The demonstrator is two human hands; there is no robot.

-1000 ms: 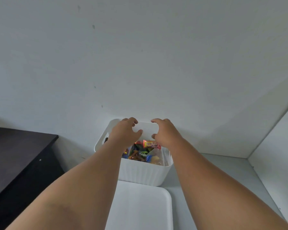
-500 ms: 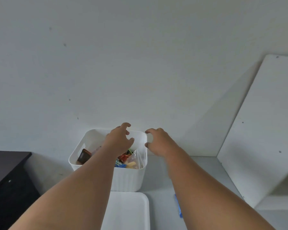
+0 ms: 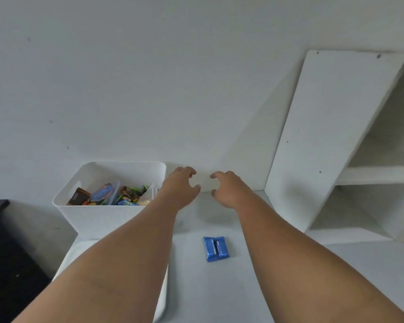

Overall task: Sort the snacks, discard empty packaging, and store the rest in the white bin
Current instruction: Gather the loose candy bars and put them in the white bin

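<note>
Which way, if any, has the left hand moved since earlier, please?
Yes: the left hand moved right, off the far rim of the white bin, and now hovers empty past its right wall.

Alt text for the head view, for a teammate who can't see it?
The left hand and right hand hover empty, fingers loosely curled, above a grey counter beside a white bin of wrapped snacks. A blue packet lies on the counter between the forearms.

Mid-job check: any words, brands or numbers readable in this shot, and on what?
No text can be read.
Blue packet: markings blurred, unreadable.
Snack wrappers in the white bin: print too small and blurred.
</note>
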